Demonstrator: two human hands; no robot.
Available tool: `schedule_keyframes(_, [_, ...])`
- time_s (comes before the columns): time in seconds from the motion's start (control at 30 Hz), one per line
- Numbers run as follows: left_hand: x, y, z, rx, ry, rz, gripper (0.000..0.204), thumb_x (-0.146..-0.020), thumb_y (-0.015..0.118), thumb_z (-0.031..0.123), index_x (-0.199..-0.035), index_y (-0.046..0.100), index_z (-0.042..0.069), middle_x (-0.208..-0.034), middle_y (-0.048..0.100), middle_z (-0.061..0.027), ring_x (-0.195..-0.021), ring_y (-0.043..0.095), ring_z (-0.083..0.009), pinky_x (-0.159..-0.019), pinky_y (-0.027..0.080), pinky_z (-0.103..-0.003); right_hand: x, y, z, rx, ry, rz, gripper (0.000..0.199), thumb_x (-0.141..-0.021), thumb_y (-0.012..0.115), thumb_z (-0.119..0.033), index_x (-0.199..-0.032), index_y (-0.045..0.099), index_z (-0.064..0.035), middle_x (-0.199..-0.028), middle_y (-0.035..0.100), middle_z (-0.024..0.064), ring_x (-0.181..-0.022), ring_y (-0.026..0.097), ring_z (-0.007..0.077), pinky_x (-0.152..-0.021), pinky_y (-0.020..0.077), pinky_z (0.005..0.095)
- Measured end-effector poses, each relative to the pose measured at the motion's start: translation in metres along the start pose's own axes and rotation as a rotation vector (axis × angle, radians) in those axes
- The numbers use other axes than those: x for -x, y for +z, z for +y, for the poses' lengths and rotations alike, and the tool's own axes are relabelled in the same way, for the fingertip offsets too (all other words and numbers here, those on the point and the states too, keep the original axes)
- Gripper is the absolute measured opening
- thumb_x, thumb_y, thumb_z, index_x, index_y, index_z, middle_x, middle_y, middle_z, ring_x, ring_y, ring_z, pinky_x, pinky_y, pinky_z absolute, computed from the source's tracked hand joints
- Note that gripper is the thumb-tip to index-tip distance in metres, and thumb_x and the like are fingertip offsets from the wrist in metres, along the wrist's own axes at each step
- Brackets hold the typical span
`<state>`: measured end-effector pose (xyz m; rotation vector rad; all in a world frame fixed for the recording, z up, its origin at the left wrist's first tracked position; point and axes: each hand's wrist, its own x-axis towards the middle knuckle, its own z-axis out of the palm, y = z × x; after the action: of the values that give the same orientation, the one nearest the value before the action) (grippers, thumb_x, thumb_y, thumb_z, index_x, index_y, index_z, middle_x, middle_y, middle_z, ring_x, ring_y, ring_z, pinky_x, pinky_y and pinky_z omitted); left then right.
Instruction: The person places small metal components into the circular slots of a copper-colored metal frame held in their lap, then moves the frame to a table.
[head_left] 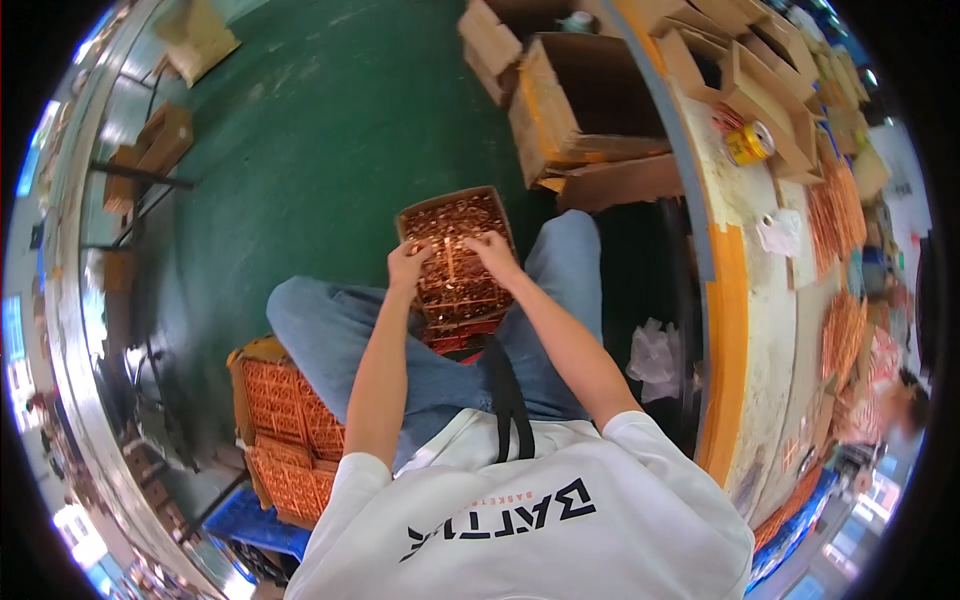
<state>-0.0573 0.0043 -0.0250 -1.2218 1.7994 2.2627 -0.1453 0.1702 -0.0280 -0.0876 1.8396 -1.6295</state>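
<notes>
A shallow cardboard box (pixel 404 226) sits between my knees, filled with small shiny copper-coloured pieces (pixel 465 212). Over its left side, my left hand (pixel 407 264) has its fingertips pinched together. My right hand (pixel 492 254) reaches in from the right, thumb and fingers closed near the middle of the box. Whatever the two hands pinch is too small to make out. A brighter copper-coloured strip (pixel 450 260) stands out on the pieces between my hands. Something red shows beneath the box's near edge.
Left of my legs, a carton (pixel 240 400) holds rows of copper-coloured parts beside a blue plastic stool (pixel 262 522). Large cardboard boxes (pixel 545 110) stand ahead to the right. Along the right runs a workbench (pixel 728 330) with a yellow can (pixel 748 143) and copper bundles; a plastic bag (pixel 655 358) lies below.
</notes>
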Motion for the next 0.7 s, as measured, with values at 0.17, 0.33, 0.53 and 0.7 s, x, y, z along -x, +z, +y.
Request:
schedule_keyframes(0.17, [0.005, -0.001, 0.008, 0.116, -0.154, -0.209, 0.038, -0.082, 0.064, 0.027, -0.111, 0.052, 0.006, -0.103, 0.055, -0.0066, -0.093, 0.056, -0.0176, -0.071, 0.053, -0.035, -0.006, -0.008, 0.024, 0.063, -0.231, 0.042, 0.018, -0.081, 0.061, -0.019, -0.085, 0.069, -0.0025, -0.079, 0.064, 0.0085, -0.074, 0.057, 0.015, -0.069, 0.0456, 0.0303])
schedule_keyframes(0.33, [0.011, 0.003, 0.011, 0.043, -0.084, -0.161, 0.025, -0.083, 0.063, 0.014, -0.105, 0.056, 0.003, -0.092, 0.061, -0.0039, -0.085, 0.061, -0.0148, -0.07, 0.052, -0.028, -0.005, -0.014, 0.018, -0.061, -0.036, -0.094, 0.026, -0.074, 0.071, -0.026, -0.083, 0.071, -0.0024, -0.076, 0.067, 0.0057, -0.071, 0.059, 0.0113, -0.066, 0.0462, 0.0277])
schedule_keyframes(0.53, [-0.008, -0.014, -0.014, -0.129, 0.005, -0.094, 0.018, -0.086, 0.056, 0.007, -0.104, 0.056, 0.003, -0.093, 0.059, -0.0067, -0.078, 0.061, -0.0162, -0.066, 0.053, -0.027, 0.007, 0.002, 0.002, -0.013, -0.113, 0.062, 0.017, -0.067, 0.068, -0.01, -0.082, 0.07, -0.0024, -0.078, 0.067, 0.0116, -0.073, 0.061, 0.0174, -0.068, 0.0477, 0.0303])
schedule_keyframes(0.7, [0.013, 0.008, 0.019, -0.081, -0.176, -0.018, 0.024, -0.086, 0.058, 0.012, -0.109, 0.054, 0.004, -0.098, 0.058, -0.0088, -0.085, 0.06, -0.0186, -0.07, 0.053, -0.031, 0.006, -0.001, 0.007, 0.082, -0.086, 0.148, 0.011, -0.068, 0.059, 0.0, -0.076, 0.066, -0.0009, -0.079, 0.063, 0.0157, -0.077, 0.061, 0.025, -0.069, 0.0476, 0.0356])
